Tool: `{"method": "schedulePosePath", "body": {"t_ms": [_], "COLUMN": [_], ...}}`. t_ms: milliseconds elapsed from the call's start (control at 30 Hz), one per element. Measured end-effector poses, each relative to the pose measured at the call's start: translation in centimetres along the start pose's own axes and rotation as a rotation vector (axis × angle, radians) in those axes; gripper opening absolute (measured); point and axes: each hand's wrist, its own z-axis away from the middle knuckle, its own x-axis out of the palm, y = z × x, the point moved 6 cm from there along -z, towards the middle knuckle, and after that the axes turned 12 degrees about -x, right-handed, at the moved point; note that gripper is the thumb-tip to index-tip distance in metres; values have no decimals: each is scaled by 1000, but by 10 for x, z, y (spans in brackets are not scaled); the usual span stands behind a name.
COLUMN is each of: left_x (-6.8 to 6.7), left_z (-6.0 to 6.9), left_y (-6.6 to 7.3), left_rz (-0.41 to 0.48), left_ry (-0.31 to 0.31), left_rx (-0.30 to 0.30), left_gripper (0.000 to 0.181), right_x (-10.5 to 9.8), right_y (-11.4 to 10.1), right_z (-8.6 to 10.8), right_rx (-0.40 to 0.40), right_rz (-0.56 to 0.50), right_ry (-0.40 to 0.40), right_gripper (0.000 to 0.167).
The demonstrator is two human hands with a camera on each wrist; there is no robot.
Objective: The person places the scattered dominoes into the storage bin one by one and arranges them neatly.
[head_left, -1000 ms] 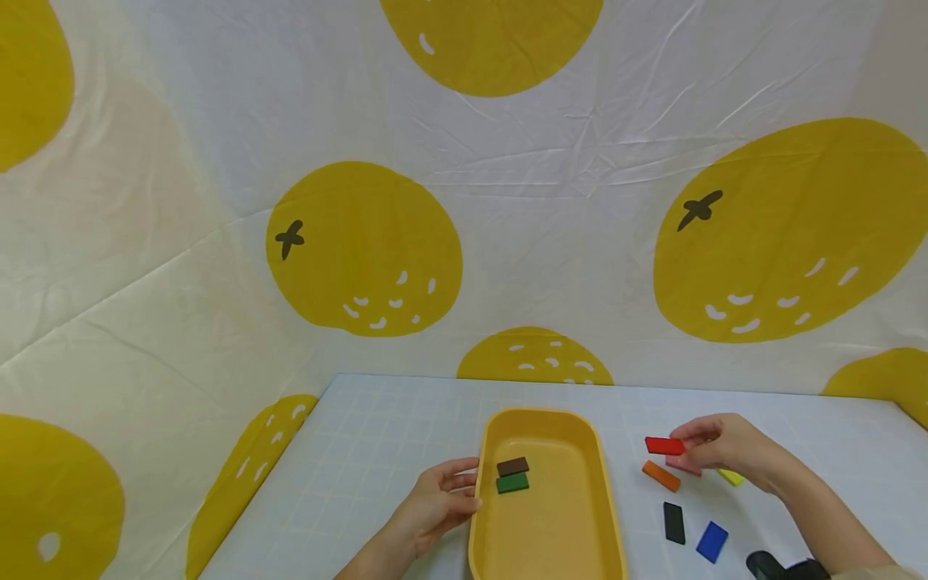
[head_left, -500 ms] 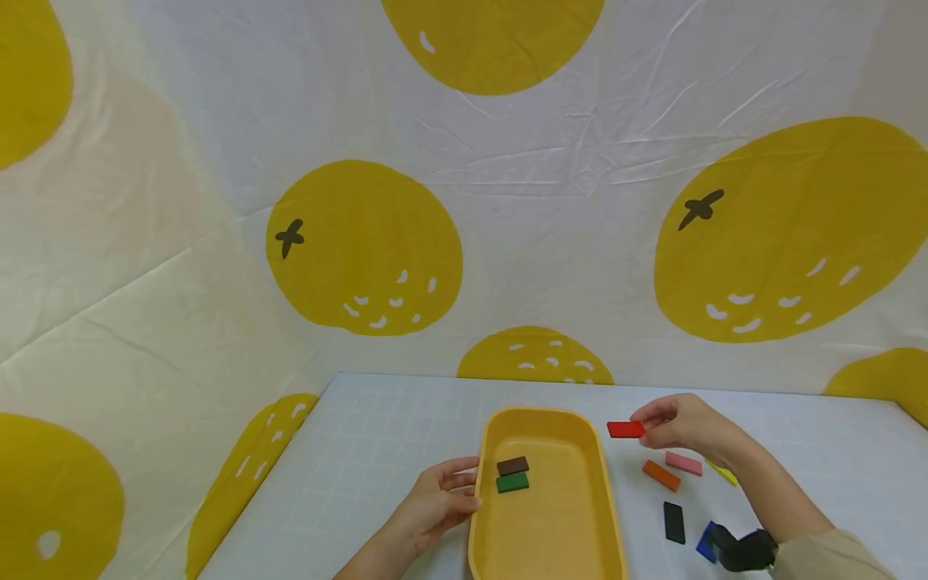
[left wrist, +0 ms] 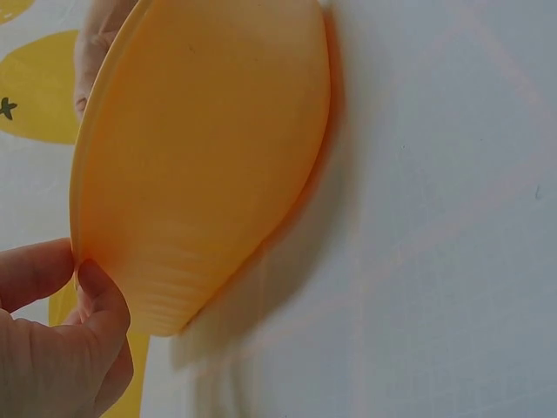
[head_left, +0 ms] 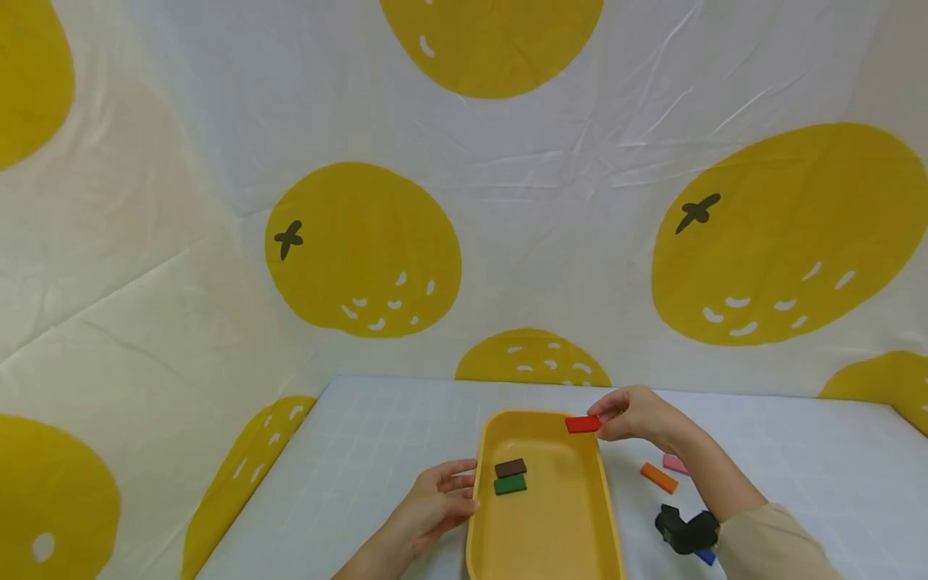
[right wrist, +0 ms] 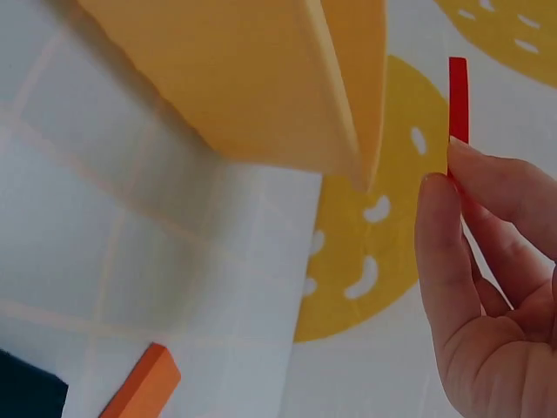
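My right hand (head_left: pixel 641 419) pinches a red block (head_left: pixel 583 424), a thin flat piece, by one end between thumb and fingers. In the head view it hangs over the far right corner of the yellow tray (head_left: pixel 609 515). The right wrist view shows the red block (right wrist: pixel 459 100) edge-on, apart from the tray's rim. My left hand (head_left: pixel 435 507) grips the tray's left rim, with the thumb against the outer wall (left wrist: pixel 200 157) in the left wrist view. A brown block (head_left: pixel 511 467) and a green block (head_left: pixel 511 484) lie side by side inside the tray.
Right of the tray, an orange block (head_left: pixel 659 478) and a partly covered pink block (head_left: pixel 676 464) lie on the white table (head_left: pixel 391 427). A black wrist device (head_left: pixel 689 532) hides most of a blue block (head_left: pixel 706 556). A patterned cloth (head_left: pixel 551 242) hangs behind.
My right hand has carried the red block leftward, from above the loose blocks to over the tray's far right corner. The left hand stays on the rim.
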Motion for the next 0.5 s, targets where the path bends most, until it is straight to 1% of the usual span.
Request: {"method": "schedulePosePath", "body": {"t_ms": [100, 333, 500], "left_x": [-1, -1, 0], "left_z": [-1, -1, 1], "left_y": [2, 3, 3], "left_rz": [1, -5, -9], "left_ry": [-1, 4, 8], "left_rx": [14, 14, -9], "left_gripper": [55, 54, 54], "right_x": [7, 27, 46], "right_y": [-4, -9, -12], "right_z": [-8, -25, -35], "right_rx": [-12, -12, -47], "right_rz": [-10, 2, -1], "right_ry": [6, 34, 19], "right_gripper": [28, 25, 25]}}
